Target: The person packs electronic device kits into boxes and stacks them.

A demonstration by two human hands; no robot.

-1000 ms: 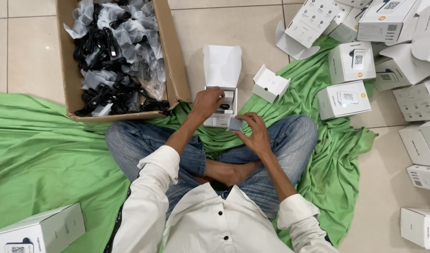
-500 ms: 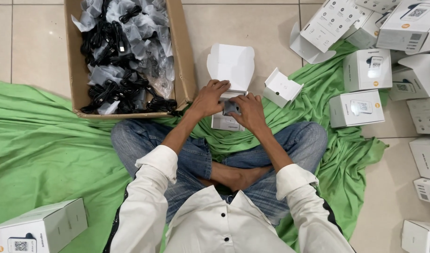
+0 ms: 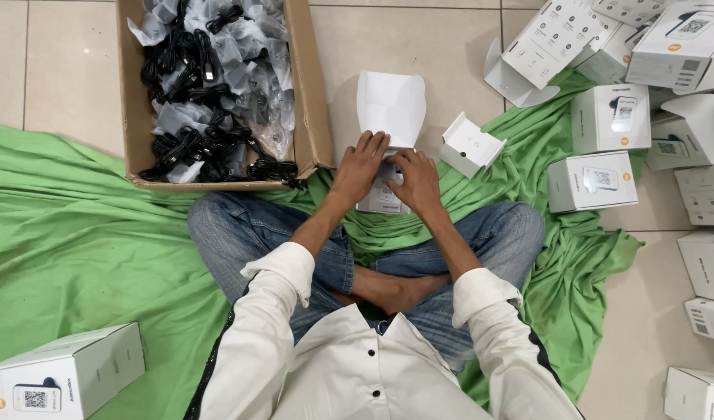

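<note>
Green cloth: spread over the tiled floor as a work surface, rumpled at the right; the seated person's crossed legs and several boxes are borne on it, so that goods are kept off the tiles.

Cardboard carton: set at the upper left, just beyond the left knee, open at the top. It is filled with black cables bundled in clear bags, heaped loosely and kept within reach of the left arm.

White boxes, closed: gathered at the right on cloth and floor, some upright, some tipped, apparently put aside on that side as a group. One more is set apart at the lower left.

Small open white box: placed just right of the hands, its flap raised, interior not readable.

Open white box: held on the cloth directly before the crossed legs, its lid flap raised away from the person so that the mouth is left free.

Left hand: laid on the near left edge of the open box, fingers spread and pressing downward.

Right hand: laid beside it, touching the left, fingers curled over the contents. Whether anything is pinched beneath the fingers cannot be told; the contents are hidden by both hands.
</note>
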